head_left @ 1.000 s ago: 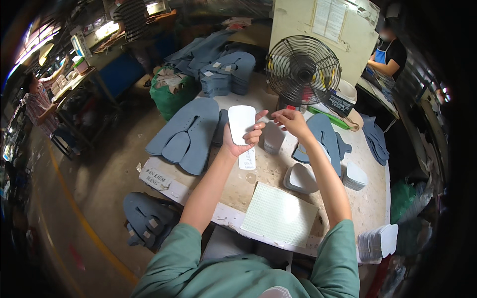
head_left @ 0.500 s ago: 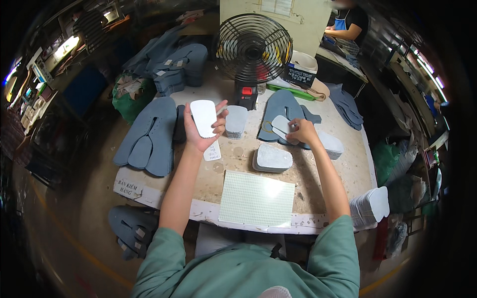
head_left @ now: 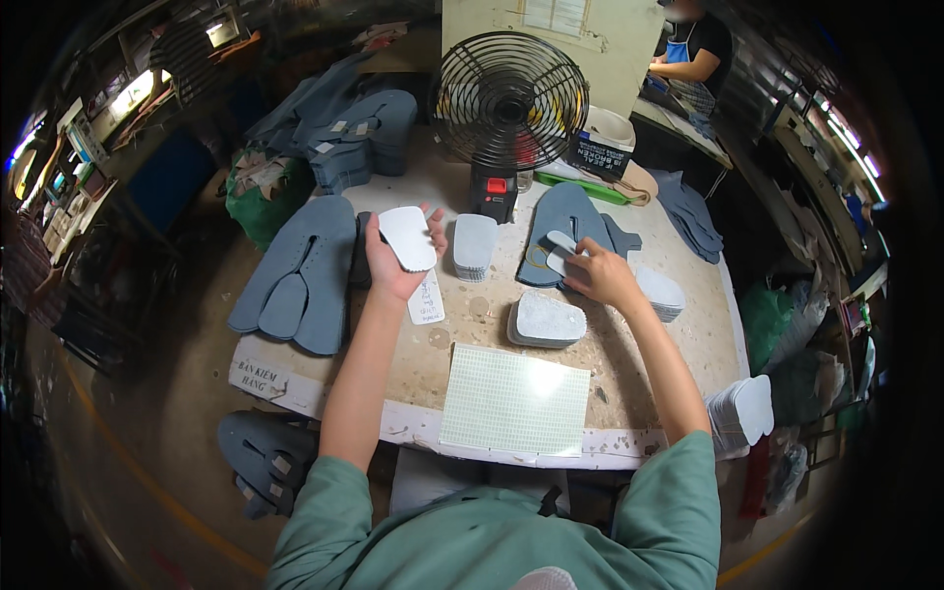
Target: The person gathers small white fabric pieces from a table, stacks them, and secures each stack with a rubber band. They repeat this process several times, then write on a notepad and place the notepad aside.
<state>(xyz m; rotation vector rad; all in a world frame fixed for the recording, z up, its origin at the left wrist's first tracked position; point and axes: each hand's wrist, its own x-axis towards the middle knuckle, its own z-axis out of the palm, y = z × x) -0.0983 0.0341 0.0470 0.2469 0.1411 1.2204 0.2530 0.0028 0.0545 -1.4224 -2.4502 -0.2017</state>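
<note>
Gripping white pad (head_left: 406, 239) in left hand (head_left: 392, 277), above table (head_left: 476, 320); pinching pale pad (head_left: 558, 258) in right hand (head_left: 605, 276), over blue cutouts (head_left: 562, 209). Could bend or drop pale pad through too narrow a pinch at one edge.

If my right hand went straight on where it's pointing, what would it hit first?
Probably the blue-grey cut pieces just beyond your right hand; depth is unclear, and it may touch them already.

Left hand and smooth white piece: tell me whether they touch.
Touching. The head view shows the smooth white piece lying in the left hand, with fingers against its right edge.
</note>
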